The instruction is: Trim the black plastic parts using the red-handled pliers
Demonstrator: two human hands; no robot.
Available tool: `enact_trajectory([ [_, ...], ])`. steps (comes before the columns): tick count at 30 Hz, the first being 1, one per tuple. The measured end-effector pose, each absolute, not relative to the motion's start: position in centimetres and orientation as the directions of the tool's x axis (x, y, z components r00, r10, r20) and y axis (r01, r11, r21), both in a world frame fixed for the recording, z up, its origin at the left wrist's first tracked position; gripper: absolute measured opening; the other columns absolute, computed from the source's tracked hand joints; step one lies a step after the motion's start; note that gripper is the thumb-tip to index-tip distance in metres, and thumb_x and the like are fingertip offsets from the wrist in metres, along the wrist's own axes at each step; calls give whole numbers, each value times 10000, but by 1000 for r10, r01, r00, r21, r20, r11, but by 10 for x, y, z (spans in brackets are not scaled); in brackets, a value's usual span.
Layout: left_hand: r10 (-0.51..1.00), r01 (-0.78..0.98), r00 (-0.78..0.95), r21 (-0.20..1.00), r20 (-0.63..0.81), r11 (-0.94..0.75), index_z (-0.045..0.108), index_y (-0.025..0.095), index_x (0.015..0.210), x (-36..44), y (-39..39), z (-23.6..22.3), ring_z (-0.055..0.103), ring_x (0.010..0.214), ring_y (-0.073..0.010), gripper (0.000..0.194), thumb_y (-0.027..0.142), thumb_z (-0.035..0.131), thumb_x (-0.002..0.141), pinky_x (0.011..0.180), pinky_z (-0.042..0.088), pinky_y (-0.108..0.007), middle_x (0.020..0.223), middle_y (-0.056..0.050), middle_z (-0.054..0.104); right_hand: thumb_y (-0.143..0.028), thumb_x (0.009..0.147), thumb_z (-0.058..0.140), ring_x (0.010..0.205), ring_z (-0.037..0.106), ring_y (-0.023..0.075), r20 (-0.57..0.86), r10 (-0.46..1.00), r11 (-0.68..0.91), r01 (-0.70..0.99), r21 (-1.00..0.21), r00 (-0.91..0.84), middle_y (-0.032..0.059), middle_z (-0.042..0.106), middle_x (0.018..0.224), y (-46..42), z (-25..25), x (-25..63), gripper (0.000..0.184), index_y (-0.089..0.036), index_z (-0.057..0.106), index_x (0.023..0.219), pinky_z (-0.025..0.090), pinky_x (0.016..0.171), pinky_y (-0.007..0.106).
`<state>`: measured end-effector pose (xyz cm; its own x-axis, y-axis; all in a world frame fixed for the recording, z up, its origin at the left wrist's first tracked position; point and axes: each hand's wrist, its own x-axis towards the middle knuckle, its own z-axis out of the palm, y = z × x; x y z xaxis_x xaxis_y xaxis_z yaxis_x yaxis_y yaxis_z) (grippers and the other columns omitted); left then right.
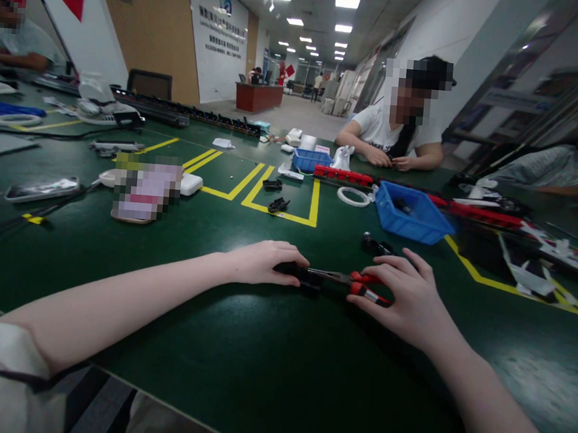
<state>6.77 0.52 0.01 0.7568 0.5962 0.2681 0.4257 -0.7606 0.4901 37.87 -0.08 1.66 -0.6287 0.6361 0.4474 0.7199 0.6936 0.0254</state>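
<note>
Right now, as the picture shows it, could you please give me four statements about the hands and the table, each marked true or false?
1. The right hand holds red-handled pliers. True.
2. The left hand holds a white ring. False: the left hand holds a black part.
3. The pliers point toward the left hand. True.
4. The white ring lies inside a blue bin. False: the white ring lies on the table.

Our bare left arm point(147, 302) slants up from the low left corner, its wrist nearly straight. Our bare left hand point(270, 262) pinches with bent fingers. Our bare right arm point(492, 393) slants up from the low right corner. Our bare right hand point(409, 303) faces the left one, gripping, with some fingers spread.
</note>
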Motion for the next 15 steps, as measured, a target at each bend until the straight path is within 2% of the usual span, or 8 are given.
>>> enact_trajectory([
  [11,614,423,736,515,284,-745,618,163,1154,65,6,2,637,1023,-190,297,263,675,881,875,511,-323,1112,-70,670,-554,814,643,904,653,263,410,686,670,741,-35,-601,71,704,938,-7,10,368,373,-211,617,959,382,1033,567],
  [15,612,421,737,514,286,-747,619,169,1142,65,6,2,634,1003,-186,289,261,680,875,862,508,-322,1079,-60,671,-566,819,623,825,655,249,336,761,612,786,-88,-555,72,691,947,-9,11,366,391,-212,602,984,523,768,435],
])
